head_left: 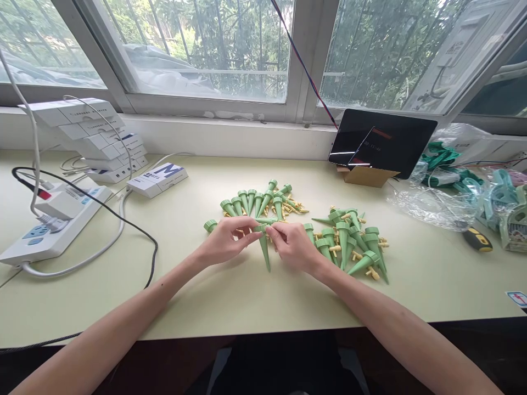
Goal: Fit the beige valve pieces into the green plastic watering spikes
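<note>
Pale green plastic, a tapered spike with a ribbed round cap (265,255) points toward the near edge of the cream-coloured table (230,307). The left hand (231,239) is clamped on the cap's left side with thumb and fingertips; the right hand (293,246) pinches the spike's right side, though its fingers hide exactly which part. Just beyond, similar green spikes with small yellow plastic fittings lie in two loose groups, a right-hand cluster (342,237) and a farther cluster (252,199). The work looks partway along: one spike is being handled, and many lie out of hand. Fittings show in both groups, so which pieces are finished and which are left cannot be told. Farther back stand a white cardboard box with blue print (158,180) and a black-screened tablet (382,141).
</note>
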`<state>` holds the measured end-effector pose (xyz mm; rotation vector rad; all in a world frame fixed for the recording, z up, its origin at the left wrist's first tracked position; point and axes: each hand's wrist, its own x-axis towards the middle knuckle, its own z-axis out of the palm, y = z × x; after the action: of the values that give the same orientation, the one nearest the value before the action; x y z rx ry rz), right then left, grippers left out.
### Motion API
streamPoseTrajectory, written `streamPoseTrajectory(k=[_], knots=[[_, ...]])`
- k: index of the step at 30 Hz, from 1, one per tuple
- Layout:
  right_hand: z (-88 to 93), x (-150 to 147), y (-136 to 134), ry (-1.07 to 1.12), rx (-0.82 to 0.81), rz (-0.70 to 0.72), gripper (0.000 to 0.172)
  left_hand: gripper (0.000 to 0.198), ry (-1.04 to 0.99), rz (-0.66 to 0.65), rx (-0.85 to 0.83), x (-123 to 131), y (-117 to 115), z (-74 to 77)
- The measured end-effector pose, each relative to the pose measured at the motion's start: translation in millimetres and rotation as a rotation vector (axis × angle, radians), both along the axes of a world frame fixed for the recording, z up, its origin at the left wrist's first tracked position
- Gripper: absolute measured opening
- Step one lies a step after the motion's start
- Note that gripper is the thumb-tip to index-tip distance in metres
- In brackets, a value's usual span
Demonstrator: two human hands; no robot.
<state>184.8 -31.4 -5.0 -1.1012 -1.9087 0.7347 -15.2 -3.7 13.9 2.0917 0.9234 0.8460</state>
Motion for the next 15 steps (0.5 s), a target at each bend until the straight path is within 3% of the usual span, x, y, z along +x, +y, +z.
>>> streamPoseTrajectory(k=[9, 15], knots=[[-2.4, 4.1, 2.6, -0.054, 0.053, -0.076, 0.04, 0.026, 0.153, -0.109, 0.007, -7.2, 3.2, 1.6], [-3.7, 4.3, 3.2, -0.069, 0.059, -0.099, 0.035, 0.026, 0.244, -0.091, 0.034, -7.6, 4.9, -0.4]])
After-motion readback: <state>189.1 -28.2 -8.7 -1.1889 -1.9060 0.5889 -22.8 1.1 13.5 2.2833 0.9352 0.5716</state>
